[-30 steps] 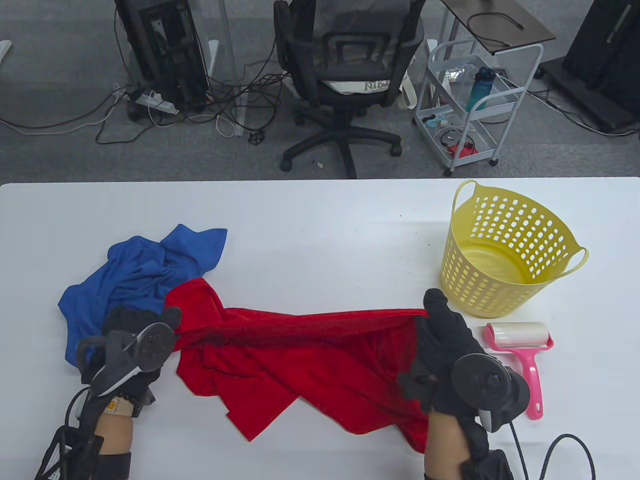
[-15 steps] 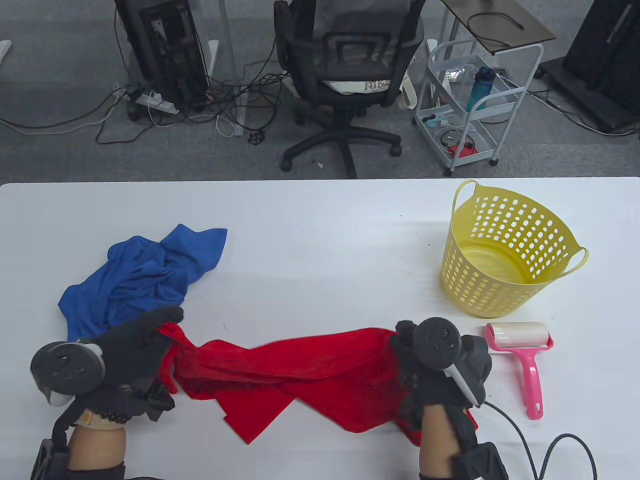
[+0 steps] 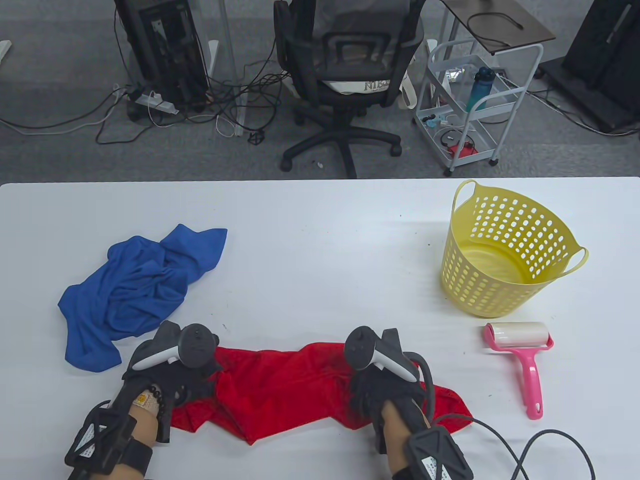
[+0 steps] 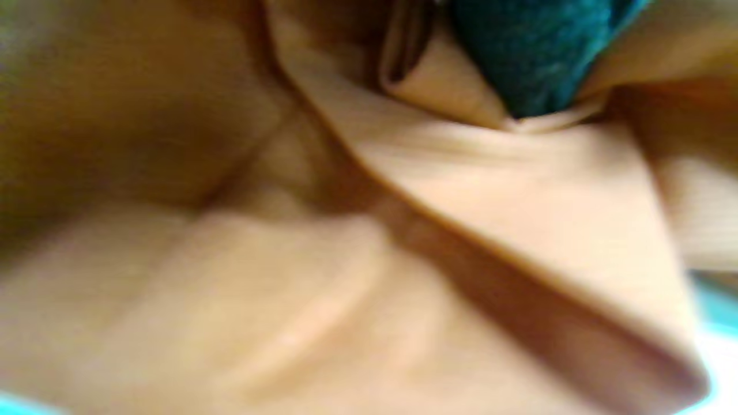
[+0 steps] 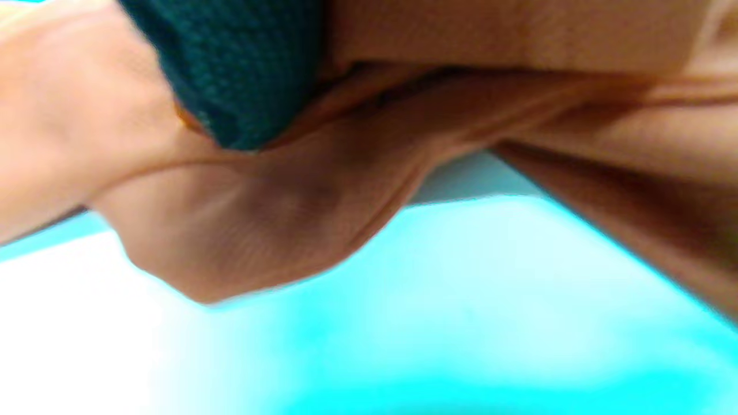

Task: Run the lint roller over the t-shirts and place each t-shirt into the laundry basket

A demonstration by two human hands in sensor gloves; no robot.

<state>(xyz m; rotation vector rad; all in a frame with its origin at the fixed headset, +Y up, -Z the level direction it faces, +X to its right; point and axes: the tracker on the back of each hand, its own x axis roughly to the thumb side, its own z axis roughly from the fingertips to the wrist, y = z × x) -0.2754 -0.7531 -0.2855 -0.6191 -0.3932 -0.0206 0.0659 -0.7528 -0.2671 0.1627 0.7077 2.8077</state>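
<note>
Two gloved hands, left hand (image 3: pixel 172 367) and right hand (image 3: pixel 382 385), hold the crumpled red knit t-shirt (image 3: pixel 290 387) at the near edge of the white desk (image 3: pixel 320 235); each grip looks closed on a bunch of its cloth. Judgement: light, limp fabric that sags and folds, so best taken at the shoulders or hem and pulled flat before rolling. A rumpled blue t-shirt (image 3: pixel 137 290) lies to the left, apart from both hands. Pink-handled lint roller (image 3: pixel 522 350) lies untouched just in front of the perforated yellow plastic laundry basket (image 3: pixel 505 255). Wrist views, blurred and colour-shifted, show a dark fingertip (image 4: pixel 530 57) pressed into folded cloth, hidden from above; only the table view gives layout.
</note>
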